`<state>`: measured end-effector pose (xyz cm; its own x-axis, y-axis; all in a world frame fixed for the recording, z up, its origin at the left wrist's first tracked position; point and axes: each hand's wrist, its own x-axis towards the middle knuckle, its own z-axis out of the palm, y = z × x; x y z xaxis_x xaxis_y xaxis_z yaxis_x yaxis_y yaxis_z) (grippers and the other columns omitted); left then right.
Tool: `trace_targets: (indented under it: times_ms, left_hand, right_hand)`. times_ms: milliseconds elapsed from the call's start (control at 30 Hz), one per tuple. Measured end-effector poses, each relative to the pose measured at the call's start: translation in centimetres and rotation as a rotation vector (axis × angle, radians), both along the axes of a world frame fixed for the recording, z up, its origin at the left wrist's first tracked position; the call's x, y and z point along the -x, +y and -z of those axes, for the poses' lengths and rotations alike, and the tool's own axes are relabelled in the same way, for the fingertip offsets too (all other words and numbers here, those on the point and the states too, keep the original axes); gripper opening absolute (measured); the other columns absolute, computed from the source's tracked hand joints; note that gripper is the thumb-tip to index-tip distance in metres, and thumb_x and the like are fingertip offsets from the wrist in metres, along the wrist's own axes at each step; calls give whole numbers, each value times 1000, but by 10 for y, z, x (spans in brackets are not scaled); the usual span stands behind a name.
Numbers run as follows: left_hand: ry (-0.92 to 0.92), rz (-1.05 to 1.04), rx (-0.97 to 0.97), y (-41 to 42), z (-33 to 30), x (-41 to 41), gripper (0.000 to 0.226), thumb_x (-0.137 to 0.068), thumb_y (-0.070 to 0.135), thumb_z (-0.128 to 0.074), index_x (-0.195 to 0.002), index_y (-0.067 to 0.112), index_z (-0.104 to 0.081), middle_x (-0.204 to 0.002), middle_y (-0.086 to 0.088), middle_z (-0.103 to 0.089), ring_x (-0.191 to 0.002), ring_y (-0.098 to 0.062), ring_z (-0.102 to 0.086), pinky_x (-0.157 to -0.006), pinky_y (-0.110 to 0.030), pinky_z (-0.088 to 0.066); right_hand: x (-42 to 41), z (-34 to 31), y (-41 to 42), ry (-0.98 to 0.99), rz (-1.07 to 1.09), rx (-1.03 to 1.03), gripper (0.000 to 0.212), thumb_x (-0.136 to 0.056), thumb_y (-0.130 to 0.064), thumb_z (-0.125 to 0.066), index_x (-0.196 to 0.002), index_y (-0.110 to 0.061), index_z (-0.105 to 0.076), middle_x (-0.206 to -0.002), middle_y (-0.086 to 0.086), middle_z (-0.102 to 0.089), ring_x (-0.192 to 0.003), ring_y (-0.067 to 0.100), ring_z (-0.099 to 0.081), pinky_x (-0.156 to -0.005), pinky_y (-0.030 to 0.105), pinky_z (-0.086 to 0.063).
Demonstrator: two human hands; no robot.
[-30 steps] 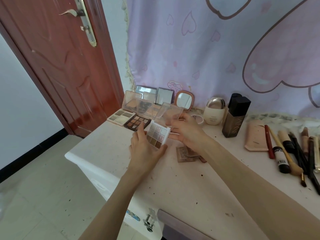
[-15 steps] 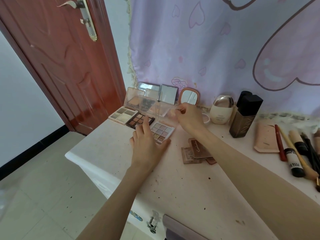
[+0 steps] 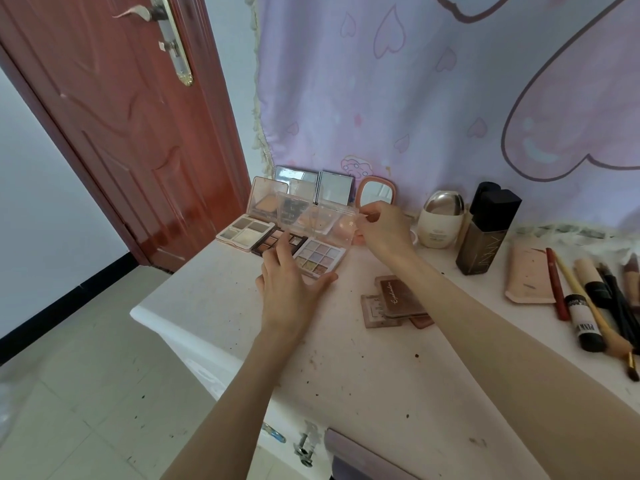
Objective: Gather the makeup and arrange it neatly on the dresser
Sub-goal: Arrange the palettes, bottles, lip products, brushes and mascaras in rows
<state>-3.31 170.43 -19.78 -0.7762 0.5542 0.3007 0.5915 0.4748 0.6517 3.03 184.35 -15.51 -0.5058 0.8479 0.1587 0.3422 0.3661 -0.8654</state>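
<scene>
A pastel eyeshadow palette (image 3: pixel 321 260) lies flat on the white dresser (image 3: pixel 363 368), its clear lid (image 3: pixel 317 220) standing upright. My left hand (image 3: pixel 285 285) rests against the palette's near left corner with straight fingers, thumb on the front edge. My right hand (image 3: pixel 382 227) pinches the lid's right corner. Just left of it sit a brown-toned palette (image 3: pixel 273 241) and a pale palette (image 3: pixel 245 231), both with lids up, in a row along the back left.
Small mirrors (image 3: pixel 334 186) and a pink oval mirror (image 3: pixel 376 191) lean on the purple cloth. A cream jar (image 3: pixel 439 221) and dark foundation bottle (image 3: pixel 485 235) stand at the back. Closed compacts (image 3: pixel 398 301) are stacked mid-dresser; a pink case (image 3: pixel 528 277) and brushes (image 3: pixel 606 306) lie right. A red door (image 3: pixel 121 116) is left.
The pastel palette went from held in the air down onto the dresser beside the brown palette. My right hand raised its clear lid upright. The camera view shifted slightly.
</scene>
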Motion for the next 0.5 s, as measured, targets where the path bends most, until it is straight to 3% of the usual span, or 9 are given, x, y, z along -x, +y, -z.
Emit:
trace_targets:
  times_ms: [167, 267, 367, 500]
  left_hand:
    - [-27, 42, -46, -8, -1, -4, 84, -79, 37, -70, -144, 15, -22, -138, -8, -30, -127, -25, -33, -106, -44, -26]
    - [-61, 92, -126, -15, 0, -8, 69, -85, 29, -65, -141, 12, -29, -134, -9, -35, -122, -27, -41, -105, -48, -34]
    - [-47, 203, -121, -19, 1, -17, 60, -87, 27, -61, -139, 16, -33, -131, -7, -39, -122, -22, -40, -104, -43, -35]
    - [-44, 406, -112, -21, 0, -35, 61, -85, 36, -62, -138, 23, -35, -130, 0, -41, -122, -13, -36, -106, -33, -32]
  right_hand:
    - [-40, -1, -10, 43, -91, 8, 25, -88, -18, -58, -113, -14, -61, -105, 0, -64, -98, 17, -60, -92, 39, -49]
    - [-77, 1, -22, -43, -192, -123, 15, -92, -19, -55, -105, -20, -63, -101, -7, -62, -92, 7, -57, -84, 20, -43]
    - [-110, 11, -26, -182, -227, -283, 27, -91, -22, -56, -117, -17, -60, -116, -1, -61, -104, 10, -53, -80, 13, -39]
    - [-132, 27, -23, -357, -341, -324, 59, -87, -36, -61, -139, -18, -40, -141, 2, -42, -131, 13, -33, -103, 19, -25]
